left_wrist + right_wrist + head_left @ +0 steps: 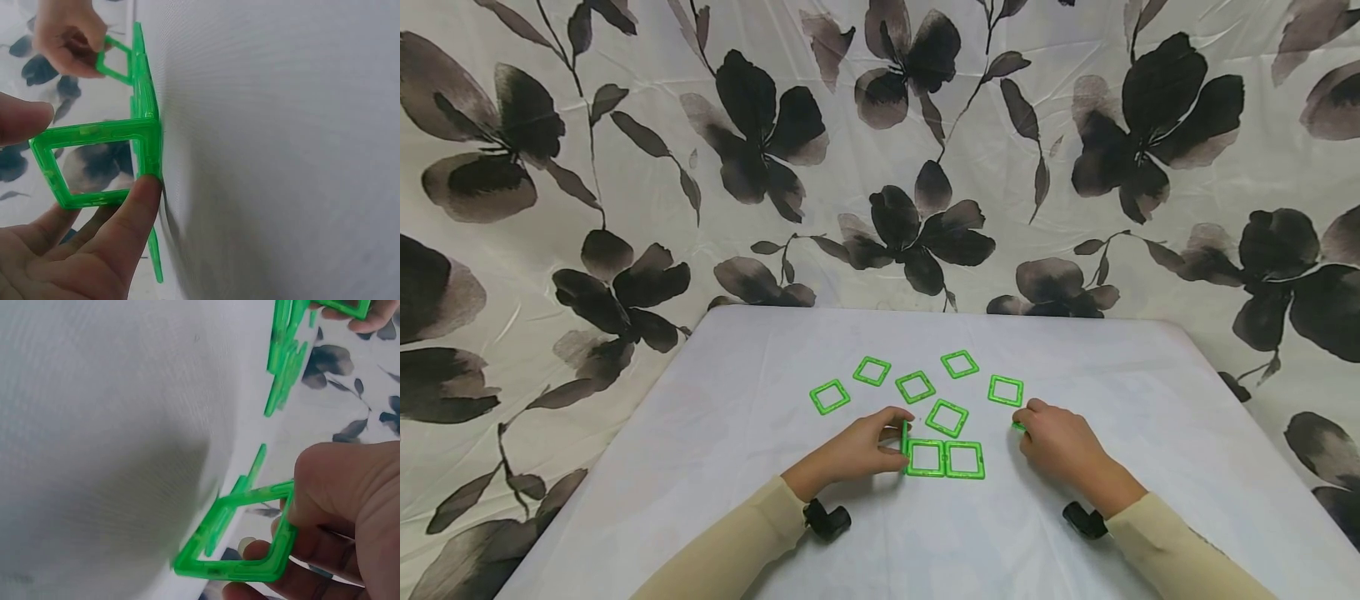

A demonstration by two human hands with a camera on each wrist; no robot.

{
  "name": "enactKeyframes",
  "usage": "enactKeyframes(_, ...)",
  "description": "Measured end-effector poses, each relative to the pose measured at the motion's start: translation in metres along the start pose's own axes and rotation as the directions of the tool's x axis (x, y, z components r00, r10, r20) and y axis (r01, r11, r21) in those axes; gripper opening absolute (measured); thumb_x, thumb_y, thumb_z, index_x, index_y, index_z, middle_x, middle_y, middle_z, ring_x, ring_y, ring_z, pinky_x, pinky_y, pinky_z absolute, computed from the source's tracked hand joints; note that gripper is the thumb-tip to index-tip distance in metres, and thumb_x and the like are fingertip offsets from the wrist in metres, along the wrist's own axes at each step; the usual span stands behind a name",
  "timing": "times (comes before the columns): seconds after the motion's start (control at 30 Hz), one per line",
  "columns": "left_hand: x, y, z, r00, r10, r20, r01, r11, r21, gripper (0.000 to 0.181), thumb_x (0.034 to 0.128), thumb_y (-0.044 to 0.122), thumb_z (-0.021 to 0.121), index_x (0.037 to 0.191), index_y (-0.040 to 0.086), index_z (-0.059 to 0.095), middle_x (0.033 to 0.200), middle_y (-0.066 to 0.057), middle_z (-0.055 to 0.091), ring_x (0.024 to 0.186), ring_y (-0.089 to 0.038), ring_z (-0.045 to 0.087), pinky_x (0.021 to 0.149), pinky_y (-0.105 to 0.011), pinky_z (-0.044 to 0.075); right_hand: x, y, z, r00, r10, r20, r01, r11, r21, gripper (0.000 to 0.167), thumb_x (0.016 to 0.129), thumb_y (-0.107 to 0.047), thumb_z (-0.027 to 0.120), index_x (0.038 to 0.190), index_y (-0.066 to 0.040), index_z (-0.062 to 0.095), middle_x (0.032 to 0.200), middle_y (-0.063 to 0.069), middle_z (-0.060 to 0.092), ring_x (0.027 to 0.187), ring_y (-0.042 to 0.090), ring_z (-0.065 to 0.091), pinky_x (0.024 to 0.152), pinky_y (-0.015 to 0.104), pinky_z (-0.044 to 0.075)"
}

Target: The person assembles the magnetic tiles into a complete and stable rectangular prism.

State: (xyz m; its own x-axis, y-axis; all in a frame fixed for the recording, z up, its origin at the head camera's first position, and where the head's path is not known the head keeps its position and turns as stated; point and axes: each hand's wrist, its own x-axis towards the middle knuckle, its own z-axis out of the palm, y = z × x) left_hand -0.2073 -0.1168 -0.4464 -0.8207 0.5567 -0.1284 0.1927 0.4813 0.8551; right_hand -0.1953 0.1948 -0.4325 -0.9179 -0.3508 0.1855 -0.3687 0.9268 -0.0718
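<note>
My left hand [859, 448] holds a green square magnetic tile [905, 433] on edge, its fingers and thumb at the frame's corners. That tile [94, 131] stands upright at the left side of two flat tiles [965, 476] lying side by side; it appears to touch them. To the right, apart from this row, my right hand [1067, 440] pinches another green open-framed tile [231, 570] between thumb and fingers. In the right wrist view this tile is tilted, with one corner close to the tabletop. From the head view, the fingers hide most of it.
Several loose green tiles [837, 407] lie flat in a scattered group beyond the hands, one tile [1006, 402] just beyond my right hand. A white cloth covers the table [715, 500]. Behind it hangs a flower-patterned cloth [895, 225].
</note>
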Motion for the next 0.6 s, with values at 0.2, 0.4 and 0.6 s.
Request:
enactKeyframes(0.2,0.0002,-0.0010,0.0002,1.000,0.005,-0.008,-0.005,1.000,0.026,0.058,0.0872,0.022,0.065,0.140,0.010,0.045,0.140,-0.006,0.051,0.134,-0.022,0.049,0.098,-0.031,0.049,0.0003,-0.0016,-0.0036,0.997,-0.057,-0.043,0.056,0.998,-0.022,0.028,0.078,-0.003,0.071,0.105,-0.004,0.070,0.088,0.003,0.059,0.068,0.013,0.055,0.056,0.030,0.046)
enactKeyframes(0.4,0.0011,-0.0033,0.0004,1.000,0.019,-0.016,-0.018,0.998,0.056,0.057,0.0889,0.023,0.066,0.140,0.011,0.044,0.140,-0.005,0.051,0.134,-0.021,0.048,0.104,-0.035,0.046,0.0004,-0.0042,-0.0064,0.995,-0.089,-0.051,0.091,0.995,0.038,0.026,0.080,0.002,0.069,0.105,-0.003,0.069,0.091,0.004,0.060,0.076,0.014,0.059,0.067,0.031,0.051)
enactKeyframes(0.6,0.0000,-0.0026,-0.0008,1.000,0.029,-0.009,-0.029,0.999,0.041,0.057,0.0896,0.024,0.067,0.140,0.011,0.044,0.142,-0.006,0.050,0.135,-0.021,0.048,0.108,-0.037,0.042,0.0012,-0.0082,-0.0094,0.992,-0.111,-0.064,0.117,0.989,0.092,0.023,0.082,0.003,0.067,0.104,-0.005,0.070,0.095,0.003,0.063,0.085,0.016,0.063,0.071,0.031,0.053)
